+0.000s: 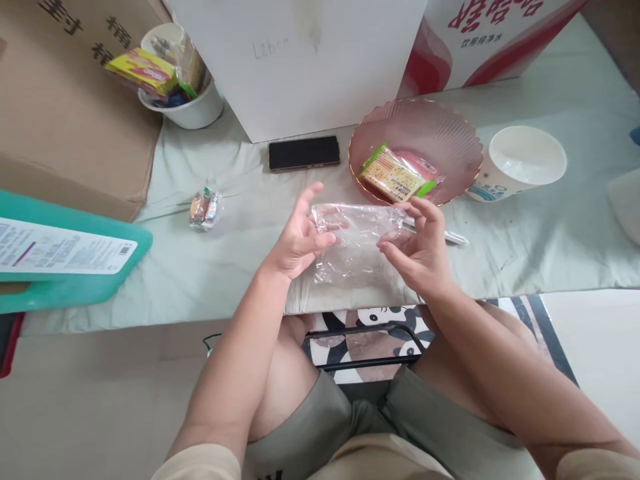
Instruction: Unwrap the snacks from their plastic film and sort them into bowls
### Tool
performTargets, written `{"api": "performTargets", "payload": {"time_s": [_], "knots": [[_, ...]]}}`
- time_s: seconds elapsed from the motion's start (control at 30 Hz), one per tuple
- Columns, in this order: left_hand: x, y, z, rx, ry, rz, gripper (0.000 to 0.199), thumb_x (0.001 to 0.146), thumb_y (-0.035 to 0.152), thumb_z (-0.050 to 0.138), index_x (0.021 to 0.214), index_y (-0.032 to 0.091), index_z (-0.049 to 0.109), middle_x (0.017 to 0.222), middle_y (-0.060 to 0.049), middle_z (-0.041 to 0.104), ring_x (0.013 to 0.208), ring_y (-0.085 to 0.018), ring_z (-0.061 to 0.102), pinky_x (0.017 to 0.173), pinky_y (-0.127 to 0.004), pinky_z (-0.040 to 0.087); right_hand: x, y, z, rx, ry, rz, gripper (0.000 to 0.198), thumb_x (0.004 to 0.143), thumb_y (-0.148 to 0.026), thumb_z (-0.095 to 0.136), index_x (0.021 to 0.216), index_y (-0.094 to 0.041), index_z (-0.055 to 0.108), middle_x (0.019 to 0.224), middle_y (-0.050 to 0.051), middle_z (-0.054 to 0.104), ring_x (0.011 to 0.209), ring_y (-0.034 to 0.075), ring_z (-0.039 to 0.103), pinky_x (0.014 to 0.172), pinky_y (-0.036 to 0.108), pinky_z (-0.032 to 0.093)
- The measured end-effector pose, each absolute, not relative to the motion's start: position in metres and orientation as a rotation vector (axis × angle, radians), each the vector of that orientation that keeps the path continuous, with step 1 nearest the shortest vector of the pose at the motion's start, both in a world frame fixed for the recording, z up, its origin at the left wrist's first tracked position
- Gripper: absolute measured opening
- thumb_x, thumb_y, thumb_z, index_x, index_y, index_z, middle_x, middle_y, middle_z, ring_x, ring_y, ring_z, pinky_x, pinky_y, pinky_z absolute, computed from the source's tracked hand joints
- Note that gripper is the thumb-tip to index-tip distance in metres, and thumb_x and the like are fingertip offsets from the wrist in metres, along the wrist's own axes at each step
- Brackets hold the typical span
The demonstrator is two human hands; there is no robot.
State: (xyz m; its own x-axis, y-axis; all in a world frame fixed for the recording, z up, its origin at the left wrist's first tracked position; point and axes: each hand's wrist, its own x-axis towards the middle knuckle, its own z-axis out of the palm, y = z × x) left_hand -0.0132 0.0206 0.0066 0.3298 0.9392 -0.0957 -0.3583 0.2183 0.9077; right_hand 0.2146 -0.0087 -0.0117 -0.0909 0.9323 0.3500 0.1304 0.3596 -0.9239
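A clear, crinkled plastic bag (357, 257) is held up between my two hands over the front of the table. My left hand (300, 240) grips its left side, with the thumb in front, another finger showing through the film and the index finger raised. On the right side, my right hand (420, 250) pinches the bag between thumb and fingers. A white pen-like stick (455, 237) shows beside my right hand, partly hidden by it. Just beyond the bag, a pink ribbed bowl (417, 120) with a gold rim holds a soda biscuit packet (397, 177) and a pink packet (420, 163).
A black phone (304, 153) lies behind my left hand. Left of it is a small bag of wrapped snacks (204, 209). A paper tub (525, 163) stands right of the bowl. Boxes line the back, with a white tub (195, 113) of snacks. A green container (115, 267) stands at left.
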Motion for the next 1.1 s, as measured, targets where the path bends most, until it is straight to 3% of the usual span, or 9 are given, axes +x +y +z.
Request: {"api": "performTargets", "payload": {"time_s": [0.17,0.33,0.5,0.6,0.67,0.77,0.93,1.03,1.1], "knots": [[-0.004,0.016,0.009,0.87,0.877,0.715,0.035,0.069,0.033,0.087,0.095,0.016,0.07,0.101,-0.009,0.078,0.09,-0.021,0.075,0.071,-0.027,0.058,0.219,-0.012,-0.002,-1.021,-1.443,0.875,0.071,0.089,-0.04,0.071,0.145,-0.053,0.029,0.148,0.003,0.041,0.106,0.021,0.064,0.076,0.036,0.061],[-0.001,0.015,0.01,0.842,0.93,0.869,0.033,0.068,0.035,0.086,0.089,0.018,0.069,0.092,-0.004,0.078,0.084,-0.017,0.076,0.07,-0.025,0.058,0.221,-0.016,-0.001,-1.047,-1.32,1.14,0.061,0.086,-0.046,0.073,0.137,-0.042,0.041,0.14,0.005,0.049,0.08,0.015,0.069,0.075,0.037,0.06],[-0.001,0.016,0.01,0.875,0.94,0.845,0.036,0.072,0.037,0.084,0.099,0.02,0.066,0.086,-0.002,0.078,0.079,-0.017,0.076,0.07,-0.026,0.06,0.22,-0.013,0.011,-1.217,-1.322,1.478,0.032,0.082,-0.043,0.073,0.103,-0.022,0.061,0.095,0.005,0.071,0.076,0.017,0.069,0.069,0.032,0.057],[-0.002,0.016,0.009,0.933,1.016,0.714,0.036,0.078,0.039,0.077,0.107,0.02,0.067,0.068,0.003,0.071,0.056,-0.013,0.07,0.048,-0.02,0.051,0.221,-0.011,0.015,-1.341,-1.382,1.48,0.023,0.085,-0.039,0.067,0.097,-0.019,0.066,0.065,-0.002,0.063,0.058,0.013,0.06,0.055,0.027,0.048],[-0.004,0.017,0.009,0.933,1.036,0.682,0.036,0.079,0.039,0.074,0.109,0.02,0.067,0.056,0.006,0.064,0.042,-0.011,0.061,0.037,-0.018,0.041,0.222,-0.01,0.013,-1.341,-1.355,1.488,0.025,0.087,-0.038,0.063,0.103,-0.019,0.068,0.056,-0.005,0.057,0.05,0.012,0.055,0.049,0.026,0.042],[-0.006,0.018,0.011,0.895,0.98,0.761,0.028,0.074,0.036,0.075,0.097,0.02,0.068,0.046,0.009,0.054,0.032,-0.008,0.048,0.034,-0.018,0.036,0.222,-0.008,0.006,-1.235,-1.224,1.512,0.025,0.089,-0.036,0.061,0.109,-0.023,0.066,0.055,-0.007,0.055,0.045,0.012,0.051,0.045,0.026,0.04],[-0.007,0.024,0.015,0.856,0.934,0.884,0.011,0.068,0.027,0.07,0.068,0.017,0.066,0.054,0.003,0.058,0.042,-0.008,0.051,0.039,-0.02,0.039,0.226,-0.005,0.001,-1.049,-1.145,1.431,0.007,0.083,-0.03,0.064,0.08,-0.025,0.066,0.068,-0.004,0.06,0.052,0.011,0.052,0.05,0.027,0.042],[-0.006,0.027,0.014,0.845,0.958,0.936,0.023,0.074,0.036,0.063,0.065,0.015,0.066,0.064,-0.003,0.062,0.055,-0.011,0.058,0.049,-0.023,0.047,0.23,-0.005,0.006,-1.019,-1.271,1.43,0.018,0.084,-0.031,0.056,0.074,-0.023,0.069,0.074,0.001,0.065,0.066,0.015,0.059,0.06,0.03,0.047],[-0.007,0.028,0.012,0.883,0.992,0.924,0.024,0.073,0.038,0.069,0.069,0.015,0.066,0.066,-0.002,0.061,0.057,-0.011,0.058,0.051,-0.022,0.046,0.232,-0.005,0.008,-1.031,-1.416,1.39,0.026,0.087,-0.035,0.054,0.069,-0.022,0.068,0.077,0.004,0.066,0.076,0.018,0.061,0.069,0.033,0.049]]}}
